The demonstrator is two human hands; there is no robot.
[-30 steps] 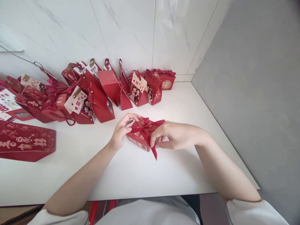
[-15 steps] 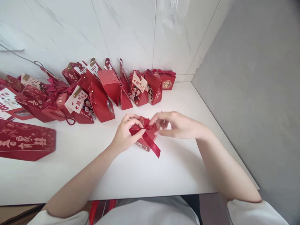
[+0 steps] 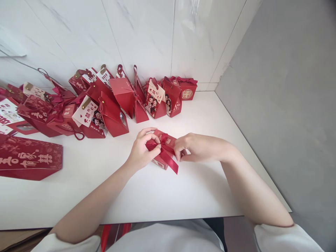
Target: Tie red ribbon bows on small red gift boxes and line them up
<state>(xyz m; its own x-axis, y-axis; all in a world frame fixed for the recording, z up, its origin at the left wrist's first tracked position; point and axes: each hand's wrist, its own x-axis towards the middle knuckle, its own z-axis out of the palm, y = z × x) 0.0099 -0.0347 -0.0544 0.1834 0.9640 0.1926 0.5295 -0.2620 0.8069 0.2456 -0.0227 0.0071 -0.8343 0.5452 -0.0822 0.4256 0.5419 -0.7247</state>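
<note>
A small red gift box with pale printing lies on the white table in front of me. A shiny red ribbon is tied around it, one flat tail hanging over the near side. On the left, my left hand is closed, thumb and forefinger pinching the ribbon near its knot. My right hand is at the box's right side, fingers curled down and pinched together where another stretch of ribbon reaches them. Its fingertips are partly hidden behind the hand.
Several red gift boxes with handles and bows stand along the tiled wall. A larger red box lies at the left. A grey wall rises beyond the right edge of the white table.
My right hand has moved down and slightly toward me, its fingers curling closed beside the box. The left hand keeps its pinch. The hanging ribbon tail has shifted slightly.
</note>
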